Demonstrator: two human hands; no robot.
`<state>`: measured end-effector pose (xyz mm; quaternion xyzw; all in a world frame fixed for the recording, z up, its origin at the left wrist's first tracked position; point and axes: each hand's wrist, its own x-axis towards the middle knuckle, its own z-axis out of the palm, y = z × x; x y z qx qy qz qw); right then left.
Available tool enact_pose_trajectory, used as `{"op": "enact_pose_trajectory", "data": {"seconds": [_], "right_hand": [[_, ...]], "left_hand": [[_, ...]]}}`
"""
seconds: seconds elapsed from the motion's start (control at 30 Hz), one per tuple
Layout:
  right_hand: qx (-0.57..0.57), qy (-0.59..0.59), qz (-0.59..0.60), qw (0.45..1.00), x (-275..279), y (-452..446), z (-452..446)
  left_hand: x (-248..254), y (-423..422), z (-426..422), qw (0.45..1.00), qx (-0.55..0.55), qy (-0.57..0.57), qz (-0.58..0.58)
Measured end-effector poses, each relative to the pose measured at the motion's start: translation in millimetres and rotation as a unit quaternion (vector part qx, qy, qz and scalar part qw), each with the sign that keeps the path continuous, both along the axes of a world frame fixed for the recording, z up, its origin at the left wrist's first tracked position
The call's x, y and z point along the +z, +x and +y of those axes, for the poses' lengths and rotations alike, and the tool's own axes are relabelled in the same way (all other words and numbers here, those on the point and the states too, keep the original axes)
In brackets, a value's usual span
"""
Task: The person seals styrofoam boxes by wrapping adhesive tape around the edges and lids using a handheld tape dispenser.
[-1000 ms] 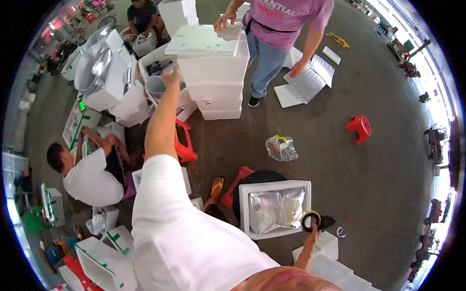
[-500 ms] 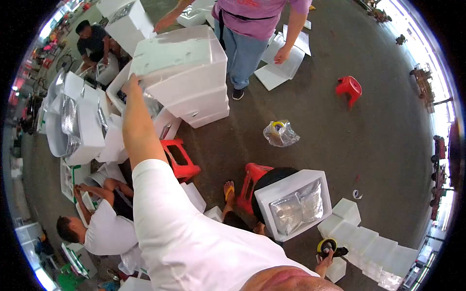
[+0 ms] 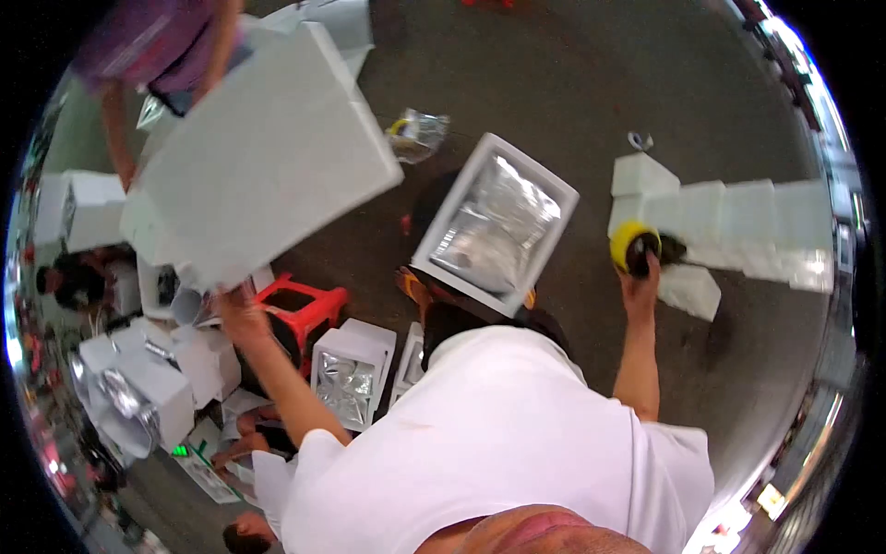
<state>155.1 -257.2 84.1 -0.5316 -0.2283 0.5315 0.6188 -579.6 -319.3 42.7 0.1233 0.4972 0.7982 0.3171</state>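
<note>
My left hand, blurred, grips the lower left corner of a large white foam lid at upper left. The lid is raised and tilted, and hides much of what lies beneath it. My right hand is closed around a tape dispenser with a yellow-rimmed roll, out to the right. Between my hands, in front of my body, an open white foam box sits at an angle with silver foil bags inside.
A co-worker in a purple shirt stands behind the lid. Red stool, foil-filled boxes and stacked foam containers lie left. White foam pieces line the right floor. A wrapped tape roll lies ahead. Another person crouches lower left.
The view has turned toward the right. My left hand has come back closer with the lid, now lifted and tilted. My right hand has kept the tape dispenser and moved forward.
</note>
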Motion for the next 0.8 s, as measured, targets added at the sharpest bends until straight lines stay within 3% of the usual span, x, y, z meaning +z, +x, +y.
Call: {"op": "enact_pose_trajectory", "data": {"seconds": [0.07, 0.1, 0.13, 0.17, 0.3, 0.37, 0.4, 0.47, 0.53, 0.67, 0.73, 0.8], "right_hand": [[0.028, 0.008, 0.087, 0.996, -26, 32, 39], [0.038, 0.03, 0.124, 0.991, -48, 54, 57], [0.062, 0.013, 0.278, 0.959, -47, 55, 82], [0.132, 0.106, 0.098, 0.981, -82, 62, 107], [0.296, -0.049, 0.151, 0.942, -74, 16, 173], [0.337, -0.087, 0.047, 0.936, -57, 6, 180], [0.351, -0.085, 0.054, 0.931, -55, 7, 191], [0.382, -0.088, 0.013, 0.92, -56, 10, 213], [0.429, -0.011, 0.007, 0.903, -34, 7, 226], [0.458, 0.072, 0.027, 0.886, -17, -10, 276], [0.401, 0.086, -0.01, 0.912, 22, -25, 280], [0.394, 0.087, 0.032, 0.914, 58, -40, 279]], "left_hand": [[-35, 113, 7, 0.954, -0.084, 0.14, -0.252], [-38, 176, 12, 0.962, -0.119, 0.095, -0.227], [-40, 239, 16, 0.966, -0.155, 0.052, -0.199], [-43, 285, 14, 0.953, -0.132, 0.034, -0.269], [-73, 409, 0, 0.961, -0.094, -0.023, -0.26], [-64, 436, -17, 0.962, -0.091, -0.054, -0.252], [-46, 443, -16, 0.965, -0.077, -0.051, -0.245], [-15, 451, -20, 0.962, -0.156, -0.118, -0.19], [-1, 440, -24, 0.961, -0.193, -0.185, -0.072], [58, 435, 4, 0.966, -0.122, -0.215, 0.074], [82, 418, 24, 0.94, -0.098, -0.273, 0.177], [98, 397, 46, 0.952, -0.061, -0.221, 0.204]]}}
